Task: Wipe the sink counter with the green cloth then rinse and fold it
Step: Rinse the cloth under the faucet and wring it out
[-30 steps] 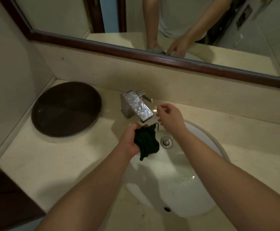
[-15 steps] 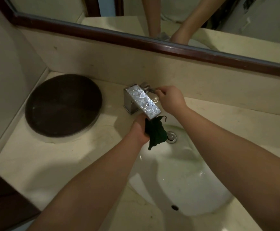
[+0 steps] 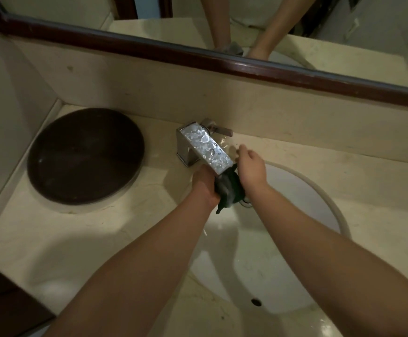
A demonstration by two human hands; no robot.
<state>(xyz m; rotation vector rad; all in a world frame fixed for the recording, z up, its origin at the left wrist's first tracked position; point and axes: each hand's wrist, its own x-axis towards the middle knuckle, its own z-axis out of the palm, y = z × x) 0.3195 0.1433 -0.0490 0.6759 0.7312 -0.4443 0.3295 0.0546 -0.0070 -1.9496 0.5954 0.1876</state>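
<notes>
Cream stone makes up the worktop (image 3: 52, 251), and at its far left a dark round tray (image 3: 85, 155) sits well apart from the work. Next along, the chrome tap (image 3: 203, 148) stands beaded with drops, its lever (image 3: 218, 130) pointing off to the right. Directly under the end of the spout, the left hand (image 3: 204, 184) has its fingers clenched round the green cloth (image 3: 228, 190). The cloth is bunched into a dark wad above the white basin (image 3: 307, 215), with a tail of it hanging down near the drain (image 3: 246, 203). Just to the right, the right hand (image 3: 251, 166) lies against the wad with its back to the camera. Whether its fingers grasp the cloth or merely rest beside it I cannot tell. Whether water is running is not plain either, as the wad looks blurred. The step in hand seems to be the rinse. To do it well, the wad wants loosening so that water reaches the inner folds. Both hands should open it under the spout and rub cloth against cloth, then squeeze it low inside the basin so drips do not land on the worktop. A firm wring from the two ends would leave it damp rather than dripping, and easier to fold flat afterwards.
</notes>
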